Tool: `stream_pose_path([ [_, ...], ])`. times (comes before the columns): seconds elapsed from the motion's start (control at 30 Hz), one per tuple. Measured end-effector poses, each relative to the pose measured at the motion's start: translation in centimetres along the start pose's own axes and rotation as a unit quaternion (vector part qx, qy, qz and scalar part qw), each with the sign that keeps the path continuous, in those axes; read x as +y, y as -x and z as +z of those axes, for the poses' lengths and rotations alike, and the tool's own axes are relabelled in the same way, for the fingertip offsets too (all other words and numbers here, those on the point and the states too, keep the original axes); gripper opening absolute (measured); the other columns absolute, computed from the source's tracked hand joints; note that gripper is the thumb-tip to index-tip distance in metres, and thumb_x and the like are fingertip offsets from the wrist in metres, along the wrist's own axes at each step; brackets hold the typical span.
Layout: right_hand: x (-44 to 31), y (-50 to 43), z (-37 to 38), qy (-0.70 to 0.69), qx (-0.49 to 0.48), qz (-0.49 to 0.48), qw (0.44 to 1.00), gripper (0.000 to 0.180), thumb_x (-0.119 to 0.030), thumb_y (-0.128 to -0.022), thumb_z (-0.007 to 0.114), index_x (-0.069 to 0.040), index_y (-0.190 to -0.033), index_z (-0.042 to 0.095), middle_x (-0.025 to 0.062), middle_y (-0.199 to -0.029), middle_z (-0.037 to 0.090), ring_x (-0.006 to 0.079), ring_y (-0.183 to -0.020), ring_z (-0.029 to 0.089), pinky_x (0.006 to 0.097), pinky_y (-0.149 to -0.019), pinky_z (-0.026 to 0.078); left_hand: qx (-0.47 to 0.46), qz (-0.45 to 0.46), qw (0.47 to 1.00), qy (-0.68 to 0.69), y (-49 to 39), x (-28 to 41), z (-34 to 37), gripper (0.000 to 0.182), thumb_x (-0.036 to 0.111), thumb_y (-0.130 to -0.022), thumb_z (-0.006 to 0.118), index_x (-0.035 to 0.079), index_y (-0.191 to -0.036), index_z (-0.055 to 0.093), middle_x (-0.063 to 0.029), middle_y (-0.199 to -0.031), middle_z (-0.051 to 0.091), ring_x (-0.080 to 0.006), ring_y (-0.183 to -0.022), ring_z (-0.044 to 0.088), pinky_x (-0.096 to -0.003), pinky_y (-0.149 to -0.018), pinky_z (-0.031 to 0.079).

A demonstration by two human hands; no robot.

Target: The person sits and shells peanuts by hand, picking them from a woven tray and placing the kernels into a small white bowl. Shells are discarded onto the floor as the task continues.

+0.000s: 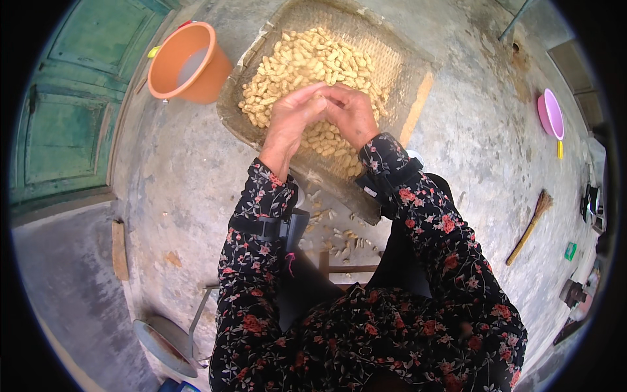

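Observation:
My left hand (291, 110) and my right hand (351, 111) meet at the fingertips above a heap of unshelled peanuts (316, 56). Thumbs and fingers pinch together there, and a small tan bit of what looks like a peanut (319, 94) shows between them; the fingers hide most of it. Under both hands lies a shallow woven bamboo winnowing basket (392, 68) with the peanuts spread across its middle. More peanuts (333, 139) lie in its near part, below my wrists.
An orange plastic bucket (208, 73) with cloudy liquid stands left of the basket. Peanut shells (343, 240) litter the concrete floor between my legs. To the right are a small straw brush (531, 225) and a pink basin (551, 115). A metal pan (166, 343) lies lower left, near a green door (68, 137).

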State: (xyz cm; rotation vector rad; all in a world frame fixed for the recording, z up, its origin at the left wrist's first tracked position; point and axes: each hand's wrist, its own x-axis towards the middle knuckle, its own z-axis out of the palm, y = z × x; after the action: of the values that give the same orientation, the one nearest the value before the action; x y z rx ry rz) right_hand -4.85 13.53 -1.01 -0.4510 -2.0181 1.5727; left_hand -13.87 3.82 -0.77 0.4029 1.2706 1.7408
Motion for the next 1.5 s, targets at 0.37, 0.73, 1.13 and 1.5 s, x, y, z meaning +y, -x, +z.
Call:
stream_pose_path([
  [0.37, 1.1, -0.4, 0.1, -0.109, 0.017, 0.086, 0.990, 0.015, -0.006, -0.075, 0.061, 0.004, -0.086, 0.062, 0.0073, -0.076, 0.059, 0.0118, -0.067, 0.054, 0.0232, -0.061, 0.045, 0.062, -0.069, 0.985, 0.146, -0.7, -0.5, -0.2, 0.030, 0.010, -0.086, 0.048, -0.008, -0.110, 0.046, -0.0158, -0.101, 0.055, -0.0227, -0.090, 0.056, -0.0350, -0.080, 0.047],
  [0.73, -0.3, -0.3, 0.1, -0.027, 0.012, 0.052, 0.998, 0.020, -0.007, -0.076, 0.061, 0.002, -0.094, 0.059, 0.0036, -0.073, 0.058, 0.0100, -0.067, 0.053, 0.0218, -0.063, 0.043, 0.104, -0.057, 0.964, 0.238, -1.1, -0.8, -0.6, 0.028, 0.010, -0.085, 0.047, -0.005, -0.108, 0.046, -0.0139, -0.102, 0.053, -0.0215, -0.098, 0.051, -0.0309, -0.087, 0.042],
  [1.13, 0.7, -0.8, -0.2, -0.003, 0.032, 0.036, 0.999, 0.018, -0.005, -0.071, 0.065, -0.002, -0.088, 0.059, 0.0019, -0.069, 0.053, 0.0085, -0.061, 0.048, 0.0208, -0.058, 0.042, 0.069, -0.071, 0.983, 0.155, -0.6, -0.3, 0.3, 0.023, 0.023, -0.084, 0.054, 0.003, -0.095, 0.053, -0.0064, -0.087, 0.056, -0.0160, -0.082, 0.054, -0.0274, -0.073, 0.044],
  [1.5, 0.1, -0.5, -0.1, -0.160, 0.005, 0.108, 0.981, 0.012, -0.004, -0.074, 0.063, 0.000, -0.085, 0.059, 0.0027, -0.076, 0.058, 0.0076, -0.068, 0.053, 0.0210, -0.059, 0.044, 0.007, -0.080, 0.976, 0.200, -0.7, -0.2, 0.0, 0.029, 0.016, -0.085, 0.051, -0.006, -0.104, 0.048, -0.0150, -0.098, 0.055, -0.0199, -0.093, 0.054, -0.0300, -0.085, 0.044],
])
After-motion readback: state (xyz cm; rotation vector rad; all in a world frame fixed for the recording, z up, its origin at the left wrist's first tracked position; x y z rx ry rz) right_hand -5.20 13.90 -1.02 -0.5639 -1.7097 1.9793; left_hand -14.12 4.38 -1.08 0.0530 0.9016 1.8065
